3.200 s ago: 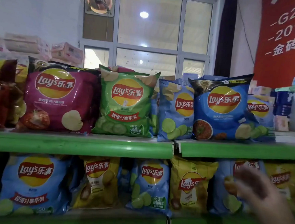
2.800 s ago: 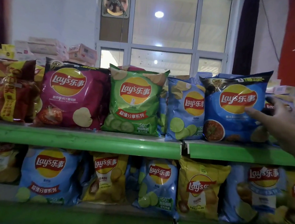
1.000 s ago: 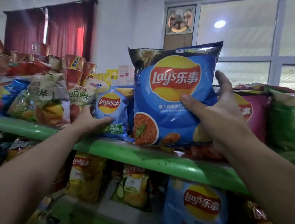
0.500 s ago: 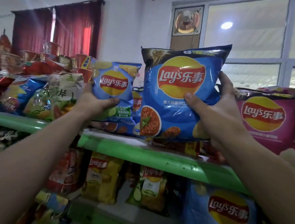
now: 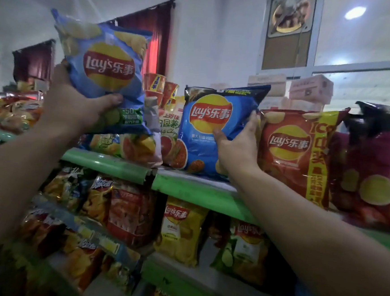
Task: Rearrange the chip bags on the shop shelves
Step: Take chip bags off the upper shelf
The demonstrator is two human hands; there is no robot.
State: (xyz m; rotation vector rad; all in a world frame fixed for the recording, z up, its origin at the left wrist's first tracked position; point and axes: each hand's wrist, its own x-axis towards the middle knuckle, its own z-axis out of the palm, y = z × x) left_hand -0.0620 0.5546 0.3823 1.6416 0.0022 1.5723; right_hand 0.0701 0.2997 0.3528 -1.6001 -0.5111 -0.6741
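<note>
My left hand (image 5: 75, 108) holds a light blue Lay's bag (image 5: 104, 70) up in the air, above the left part of the top green shelf (image 5: 186, 189). My right hand (image 5: 238, 146) grips the right side of a dark blue Lay's bag (image 5: 209, 128), which stands upright on the top shelf. Directly to its right stands a red Lay's bag (image 5: 294, 153), then a purple Lay's bag (image 5: 374, 171). Behind and left of the dark blue bag lies a pale bag with tomato pictures (image 5: 140, 148).
Stacked red noodle cups (image 5: 161, 89) and cardboard boxes (image 5: 310, 91) sit behind the top row. Lower shelves hold yellow Lay's bags (image 5: 178, 230) and orange snack bags (image 5: 96, 205). A window with a wall fan (image 5: 288, 15) is behind, dark red curtains (image 5: 151, 39) to the left.
My left hand has lifted the light blue bag higher and to the left. The dark blue bag in my right hand has come down onto the shelf beside the red bag.
</note>
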